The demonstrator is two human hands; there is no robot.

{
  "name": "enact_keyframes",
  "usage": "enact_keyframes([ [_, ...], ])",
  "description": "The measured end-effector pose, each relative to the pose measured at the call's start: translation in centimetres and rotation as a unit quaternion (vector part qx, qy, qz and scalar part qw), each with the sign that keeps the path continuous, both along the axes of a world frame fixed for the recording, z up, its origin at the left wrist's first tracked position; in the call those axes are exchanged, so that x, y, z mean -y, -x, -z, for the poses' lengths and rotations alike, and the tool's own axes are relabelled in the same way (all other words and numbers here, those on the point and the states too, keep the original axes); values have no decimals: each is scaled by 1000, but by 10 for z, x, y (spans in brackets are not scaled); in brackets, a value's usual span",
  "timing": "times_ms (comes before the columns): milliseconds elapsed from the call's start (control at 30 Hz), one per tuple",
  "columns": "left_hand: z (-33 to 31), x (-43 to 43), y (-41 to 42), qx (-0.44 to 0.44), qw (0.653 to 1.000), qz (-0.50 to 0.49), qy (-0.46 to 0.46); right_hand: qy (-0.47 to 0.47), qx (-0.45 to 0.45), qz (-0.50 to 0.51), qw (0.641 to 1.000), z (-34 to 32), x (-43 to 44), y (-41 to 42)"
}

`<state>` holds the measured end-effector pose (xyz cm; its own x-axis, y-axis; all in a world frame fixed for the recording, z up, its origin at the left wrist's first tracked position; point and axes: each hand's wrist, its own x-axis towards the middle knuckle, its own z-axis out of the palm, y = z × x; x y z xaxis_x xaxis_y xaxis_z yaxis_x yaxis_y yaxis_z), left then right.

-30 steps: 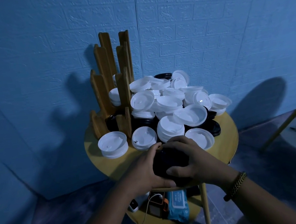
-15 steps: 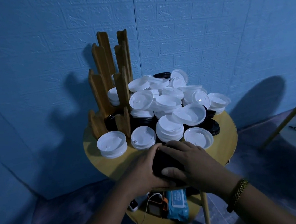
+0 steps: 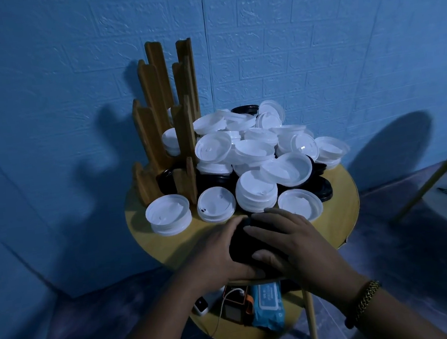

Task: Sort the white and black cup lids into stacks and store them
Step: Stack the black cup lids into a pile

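Note:
A heap of white cup lids (image 3: 253, 152) covers the back of a round wooden table (image 3: 342, 212), with black lids (image 3: 325, 190) showing underneath and at the right. A stepped wooden holder (image 3: 155, 137) stands at the left; it has white lids (image 3: 169, 141) in an upper slot and black lids (image 3: 167, 179) low down. At the table's front edge, my left hand (image 3: 217, 255) and my right hand (image 3: 293, 242) both clasp a stack of black lids (image 3: 242, 243), mostly hidden between them.
Single white lids (image 3: 169, 213) lie in front of the holder. A lower shelf holds a blue wipes pack (image 3: 266, 302), a small orange device with a cable, and a white gadget. A blue brick wall stands behind. Another white table with wooden legs (image 3: 435, 174) is at the right.
Both hands stay clasped on the black stack at the table's front edge; my right hand's fingers have shifted slightly over it.

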<state>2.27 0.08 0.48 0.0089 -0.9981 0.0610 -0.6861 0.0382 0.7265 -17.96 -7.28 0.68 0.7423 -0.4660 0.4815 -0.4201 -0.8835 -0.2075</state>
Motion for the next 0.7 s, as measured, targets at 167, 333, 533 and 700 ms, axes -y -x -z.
enact_keyframes([
  [167, -1, -2, 1, 0, 1000, 1, 1, 7, 15, 17, 1000, 2, -3, -2],
  [333, 1, -4, 2, -3, 1000, -9, 3, 0, 23, 55, 998, 13, -15, -6],
  [533, -1, -4, 4, 6, 1000, 1, -1, -37, 39, 54, 997, 16, -16, -9],
  [700, -2, -5, 2, 8, 1000, 2, -6, -84, 93, 67, 990, 7, -20, -7],
])
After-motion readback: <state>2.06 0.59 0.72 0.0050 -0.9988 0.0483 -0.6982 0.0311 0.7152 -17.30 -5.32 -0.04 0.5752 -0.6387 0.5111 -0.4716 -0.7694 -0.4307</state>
